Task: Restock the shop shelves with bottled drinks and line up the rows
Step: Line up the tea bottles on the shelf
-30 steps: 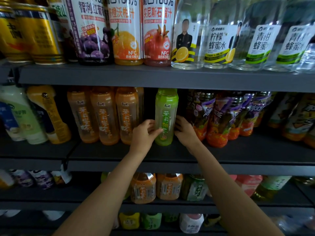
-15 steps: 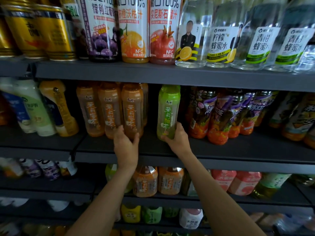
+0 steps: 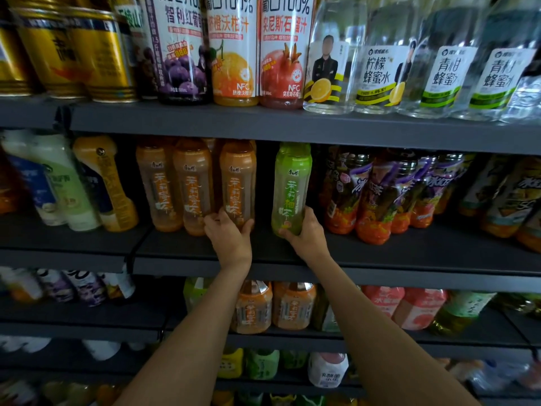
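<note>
step: lining up the front row on the middle shelf (image 3: 380,259), judging by both hands on bottle bases
left hand (image 3: 229,238): fingers curled round the base of the rightmost orange tea bottle (image 3: 237,183), thumb on its right side
right hand (image 3: 307,232): fingers wrapped round the base of the green tea bottle (image 3: 291,186), which stands upright, alone in its lane
gap: dark empty slot between the two held bottles, so they stand apart
how: keep the grip low, slide rather than lift, bring both bases flush to the shelf lip, labels facing out, close the slot
risk: tall narrow bottles, so a push high up likely tips them into their neighbours
count, orange tea: 3 at the front, at least 1 more behind, row depth unclear in the shadow
count, green tea: 1 visible
count, purple-label bottles (image 3: 377,197) to the right: roughly 4, blurred
count, top shelf: 3 juice bottles (image 3: 234,51), 4 clear honey-water bottles (image 3: 377,60)
</note>
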{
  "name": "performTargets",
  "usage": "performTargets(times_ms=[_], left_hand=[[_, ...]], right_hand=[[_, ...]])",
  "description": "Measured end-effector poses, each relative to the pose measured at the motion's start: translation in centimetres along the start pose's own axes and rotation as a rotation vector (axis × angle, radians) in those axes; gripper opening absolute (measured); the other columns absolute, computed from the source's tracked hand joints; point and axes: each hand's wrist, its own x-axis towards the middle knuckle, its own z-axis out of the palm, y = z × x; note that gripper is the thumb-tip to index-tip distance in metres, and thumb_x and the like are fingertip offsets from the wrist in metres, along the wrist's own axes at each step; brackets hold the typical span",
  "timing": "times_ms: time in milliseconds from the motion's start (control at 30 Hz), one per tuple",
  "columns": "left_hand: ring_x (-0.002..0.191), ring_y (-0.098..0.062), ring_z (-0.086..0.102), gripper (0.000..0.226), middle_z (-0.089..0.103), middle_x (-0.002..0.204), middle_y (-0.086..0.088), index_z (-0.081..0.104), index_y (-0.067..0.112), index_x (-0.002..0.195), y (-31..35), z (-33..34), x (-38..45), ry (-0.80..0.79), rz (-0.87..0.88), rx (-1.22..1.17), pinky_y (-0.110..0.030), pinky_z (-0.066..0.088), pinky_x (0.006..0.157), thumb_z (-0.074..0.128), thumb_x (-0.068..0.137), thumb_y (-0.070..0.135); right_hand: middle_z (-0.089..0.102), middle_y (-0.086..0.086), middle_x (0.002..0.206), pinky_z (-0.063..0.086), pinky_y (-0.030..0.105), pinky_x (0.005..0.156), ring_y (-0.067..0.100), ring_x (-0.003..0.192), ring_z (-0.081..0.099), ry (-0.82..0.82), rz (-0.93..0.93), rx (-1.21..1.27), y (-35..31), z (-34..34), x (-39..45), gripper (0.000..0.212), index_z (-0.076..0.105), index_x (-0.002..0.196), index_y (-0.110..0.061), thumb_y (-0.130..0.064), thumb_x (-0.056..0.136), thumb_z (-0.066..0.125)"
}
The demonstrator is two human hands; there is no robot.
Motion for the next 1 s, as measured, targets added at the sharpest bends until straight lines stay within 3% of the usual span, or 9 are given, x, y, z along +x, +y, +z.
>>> performTargets(times_ms=[433,800,1000], left_hand=[[0.133,-0.033,0.025,0.057,0.022,0.147,-0.019,0.040,0.002,0.131,-0.1,-0.4,-0.5,0.067,-0.006,-0.078,-0.038,0.024,0.111,0.066,0.083,0.021],[0.132,-0.034,0.026,0.057,0.025,0.144,-0.020,0.038,0.003,0.130,-0.2,-0.9,-0.6,0.042,-0.008,-0.092,-0.041,0.027,0.109,0.067,0.082,0.015],[0.130,-0.031,0.032,0.043,0.035,0.137,-0.020,0.045,0.003,0.120,-0.6,-1.8,-1.3,0.087,0.080,-0.133,-0.041,0.035,0.107,0.065,0.082,0.009]], right_hand=[[0.043,0.013,0.136,0.038,0.037,0.102,0.027,0.125,0.045,-0.029,0.066,-0.045,-1.1,0.2,-0.3,0.059,0.029,0.131,-0.006,-0.018,0.085,0.065],[0.044,0.017,0.133,0.041,0.036,0.094,0.031,0.121,0.047,0.072,0.120,-0.082,-1.7,0.9,-1.4,0.054,0.033,0.129,-0.002,-0.016,0.087,0.063],[0.044,0.018,0.132,0.042,0.035,0.090,0.032,0.119,0.047,0.079,0.145,-0.086,-2.1,1.0,-1.5,0.044,0.034,0.126,-0.002,-0.012,0.090,0.057]])
